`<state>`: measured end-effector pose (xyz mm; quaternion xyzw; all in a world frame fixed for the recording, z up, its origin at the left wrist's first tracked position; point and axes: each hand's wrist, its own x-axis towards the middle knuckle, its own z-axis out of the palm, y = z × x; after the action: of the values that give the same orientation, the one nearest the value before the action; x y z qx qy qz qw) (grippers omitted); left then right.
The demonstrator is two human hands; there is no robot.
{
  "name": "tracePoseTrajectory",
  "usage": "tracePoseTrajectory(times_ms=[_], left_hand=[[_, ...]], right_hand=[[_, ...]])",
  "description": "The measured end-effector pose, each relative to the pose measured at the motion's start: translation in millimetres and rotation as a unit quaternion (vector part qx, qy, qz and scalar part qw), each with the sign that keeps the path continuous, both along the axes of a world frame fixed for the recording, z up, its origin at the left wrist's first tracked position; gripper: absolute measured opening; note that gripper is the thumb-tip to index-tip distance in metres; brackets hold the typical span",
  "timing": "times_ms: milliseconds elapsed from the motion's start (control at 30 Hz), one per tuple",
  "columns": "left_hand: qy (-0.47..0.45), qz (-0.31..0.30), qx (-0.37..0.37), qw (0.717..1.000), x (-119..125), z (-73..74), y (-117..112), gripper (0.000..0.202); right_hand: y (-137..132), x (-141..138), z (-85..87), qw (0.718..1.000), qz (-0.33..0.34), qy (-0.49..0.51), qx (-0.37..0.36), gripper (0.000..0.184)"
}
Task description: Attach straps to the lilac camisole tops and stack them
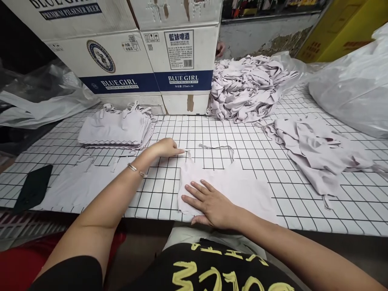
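A pale lilac camisole top (239,182) lies flat on the white grid-patterned table (303,161) in front of me. My right hand (209,204) rests flat on its lower left part, fingers stretched out. My left hand (165,147) reaches to the top's left strap (188,153) and pinches it with closed fingers. A bracelet circles my left wrist.
A neat stack of folded lilac tops (115,129) sits at the left, another flat top (75,182) nearer me. A loose heap of tops (248,87) lies behind, more at the right (318,149). Blue Girl beer cartons (145,52), plastic bags (351,85) and a dark mask (33,188) surround them.
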<state>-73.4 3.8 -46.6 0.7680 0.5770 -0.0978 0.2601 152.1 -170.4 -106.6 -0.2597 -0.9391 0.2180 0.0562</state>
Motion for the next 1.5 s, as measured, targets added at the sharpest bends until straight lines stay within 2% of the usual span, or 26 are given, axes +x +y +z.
tracePoseTrajectory(times_ms=[67, 100, 133, 200, 300, 433, 533, 633, 733, 800, 867, 900, 933, 967, 1000, 1033, 1100, 1133, 1167, 1200, 1267, 1333, 1433, 1500], left_hand=[[-0.044, -0.03, 0.106, 0.993, 9, -13.3, -12, 0.029], [-0.063, -0.068, 0.156, 0.983, 14, -19.6, -14, 0.023], [-0.077, -0.118, 0.189, 0.972, 19, -24.4, -13, 0.019], [-0.084, -0.216, 0.199, 0.952, 24, -27.3, -4, 0.015], [-0.068, -0.284, 0.166, 0.942, 22, -15.6, 20, 0.018], [0.0, -0.333, 0.227, 0.915, 14, 7.7, 47, 0.022], [0.071, -0.34, 0.255, 0.902, 8, 19.3, 63, 0.024], [0.084, -0.307, 0.261, 0.912, 3, 31.7, 80, 0.021], [0.075, -0.269, 0.264, 0.923, -3, 51.6, 98, 0.015], [0.085, -0.246, 0.271, 0.927, -5, 67.5, 108, 0.009], [0.1, -0.219, 0.291, 0.926, -3, 80.5, 108, 0.003], [0.104, -0.202, 0.303, 0.925, 1, 84.6, 102, 0.005], [0.103, -0.186, 0.316, 0.925, 7, 86.7, 92, 0.008], [0.095, -0.171, 0.325, 0.925, 16, 87.2, 77, 0.009], [0.084, -0.159, 0.33, 0.927, 26, 86.5, 57, 0.01], [0.07, -0.15, 0.329, 0.93, 38, 85.4, 34, 0.01], [0.071, -0.151, 0.306, 0.937, 57, 85.1, -16, 0.009], [0.085, -0.163, 0.276, 0.943, 62, 86.6, -39, 0.009], [0.089, -0.187, 0.225, 0.952, 64, 89.0, -58, 0.011], [0.069, -0.212, 0.163, 0.961, 62, 91.5, -71, 0.014], [-0.031, -0.225, 0.095, 0.969, 49, 92.8, -79, 0.019], [-0.147, -0.202, 0.112, 0.962, 35, 83.2, -69, 0.032], [-0.205, -0.196, 0.138, 0.949, 28, 48.8, -45, 0.05], [-0.225, -0.187, 0.123, 0.948, 34, 23.9, -33, 0.037]], right_hand=[[0, 0, 0.3, 1.0, 0.0, 0.003, -0.001, 0.073], [0, 0, 0.3, 1.0, 0.0, 0.004, 0.0, 0.073], [0, 0, 0.3, 1.0, 0.0, 0.005, 0.0, 0.072], [-1, 0, 0.1, 1.0, 0.0, 0.004, 0.001, 0.072], [-1, 0, -0.5, 1.0, -0.002, 0.001, -0.001, 0.072], [-1, 1, -1.1, 1.0, -0.004, 0.0, -0.006, 0.072], [-1, 1, -0.6, 1.0, -0.004, 0.005, -0.011, 0.072], [-1, 1, 0.2, 1.0, -0.002, 0.005, -0.026, 0.071], [-1, 1, 1.8, 0.999, -0.004, 0.006, -0.051, 0.071], [0, 2, 5.1, 0.997, -0.007, 0.014, -0.081, 0.072], [5, 2, 11.6, 0.988, -0.024, 0.04, -0.146, 0.073], [9, 1, 16.2, 0.976, -0.046, 0.067, -0.202, 0.073], [16, -1, 21.6, 0.952, -0.077, 0.109, -0.275, 0.073], [24, -4, 27.6, 0.912, -0.111, 0.162, -0.361, 0.072], [33, -7, 33.7, 0.853, -0.14, 0.222, -0.45, 0.073], [43, -11, 39.6, 0.782, -0.158, 0.279, -0.534, 0.075], [63, -17, 49.5, 0.643, -0.172, 0.369, -0.648, 0.078], [72, -19, 53.3, 0.593, -0.18, 0.399, -0.676, 0.074], [80, -19, 56.2, 0.559, -0.191, 0.421, -0.689, 0.065], [87, -18, 58.6, 0.539, -0.206, 0.436, -0.691, 0.053], [95, -14, 63.2, 0.528, -0.229, 0.439, -0.69, 0.032], [98, -8, 68.9, 0.54, -0.235, 0.416, -0.692, 0.025], [99, -1, 79.0, 0.577, -0.248, 0.375, -0.682, 0.024], [100, 4, 83.6, 0.605, -0.262, 0.36, -0.66, 0.021]])
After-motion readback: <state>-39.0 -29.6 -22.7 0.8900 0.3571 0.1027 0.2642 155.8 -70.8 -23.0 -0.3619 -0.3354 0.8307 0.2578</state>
